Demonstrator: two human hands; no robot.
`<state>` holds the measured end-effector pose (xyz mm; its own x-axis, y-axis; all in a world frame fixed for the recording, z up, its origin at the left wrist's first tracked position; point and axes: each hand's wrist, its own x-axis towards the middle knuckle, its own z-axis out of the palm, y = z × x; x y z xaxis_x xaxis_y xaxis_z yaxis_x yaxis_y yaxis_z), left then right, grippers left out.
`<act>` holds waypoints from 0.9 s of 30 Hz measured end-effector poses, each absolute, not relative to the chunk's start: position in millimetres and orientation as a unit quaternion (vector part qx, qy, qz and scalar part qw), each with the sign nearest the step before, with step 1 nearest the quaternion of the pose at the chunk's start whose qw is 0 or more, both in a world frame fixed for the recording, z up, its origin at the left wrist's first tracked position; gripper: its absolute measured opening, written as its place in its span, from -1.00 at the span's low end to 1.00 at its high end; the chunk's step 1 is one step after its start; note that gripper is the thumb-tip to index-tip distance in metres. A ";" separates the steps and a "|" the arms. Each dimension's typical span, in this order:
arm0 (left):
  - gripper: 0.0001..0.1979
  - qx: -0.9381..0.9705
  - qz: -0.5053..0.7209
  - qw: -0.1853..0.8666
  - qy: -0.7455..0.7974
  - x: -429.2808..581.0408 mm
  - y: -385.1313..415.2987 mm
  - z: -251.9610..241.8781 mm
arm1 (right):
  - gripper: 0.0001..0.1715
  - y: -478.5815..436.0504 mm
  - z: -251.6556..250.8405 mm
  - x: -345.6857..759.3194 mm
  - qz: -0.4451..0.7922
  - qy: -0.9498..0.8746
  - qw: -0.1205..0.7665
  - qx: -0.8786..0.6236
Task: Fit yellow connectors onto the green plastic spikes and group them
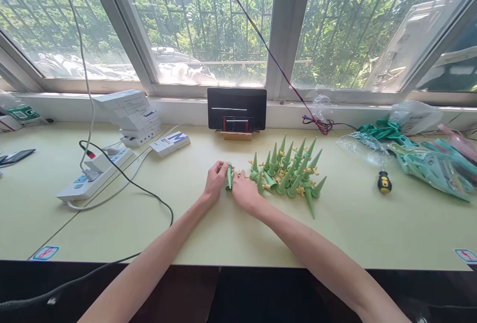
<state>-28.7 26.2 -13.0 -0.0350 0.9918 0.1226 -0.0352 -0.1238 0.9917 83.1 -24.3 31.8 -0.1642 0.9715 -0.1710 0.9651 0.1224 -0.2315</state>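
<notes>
Near the centre of the frame the person's left hand (216, 180) is partly closed, its thumb and fingertips drawn together on a green plastic spike (229, 176) just above the table (335, 243). The right hand (245, 191) lies close against the spike's other side, fingers bent down and inward; its fingertips are tucked out of sight, so whether they pinch anything cannot be told. The spike shows only as a narrow strip between the two hands, and its ends are hard to make out. Just right of the right hand, a crowd of similar green spikes (284, 184) fills the area right of centre, most pointing up and a few tipped over, with small yellow fittings (300, 191) among them, too small and overlapped to count. Above the hands, at upper centre, a phone (237, 124) stands before a dark tablet (237, 100), its screen text unreadable. Left of these lie a white box (170, 144), a stack of white boxes (130, 114) and a power strip (93, 176). Toward the right edge are a black-and-yellow screwdriver (384, 184) and crumpled plastic bags (432, 164), their contents blurred. Both forearms are cut off by the bottom edge
</notes>
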 end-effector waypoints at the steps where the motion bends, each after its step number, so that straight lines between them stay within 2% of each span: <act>1: -0.62 0.514 0.545 0.470 0.466 -28.2 25.8 -12.8 | -0.39 -28.0 30.8 83.8 0.143 -0.753 0.009 -0.643; 20: -0.60 0.586 0.477 0.479 0.448 -28.1 20.0 -7.9 | -0.32 -48.8 26.6 97.3 0.094 -0.787 0.006 -0.610; 27: -0.62 0.640 0.430 0.465 0.435 -28.8 13.3 0.1 | -0.20 -65.9 23.8 104.8 0.090 -0.807 -0.009 -0.584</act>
<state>-28.8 13.3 0.1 0.2520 0.9568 0.1448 0.1569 -0.1880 0.9696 104.8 -65.9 23.8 -0.3188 0.9403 -0.1190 0.9435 0.3029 -0.1345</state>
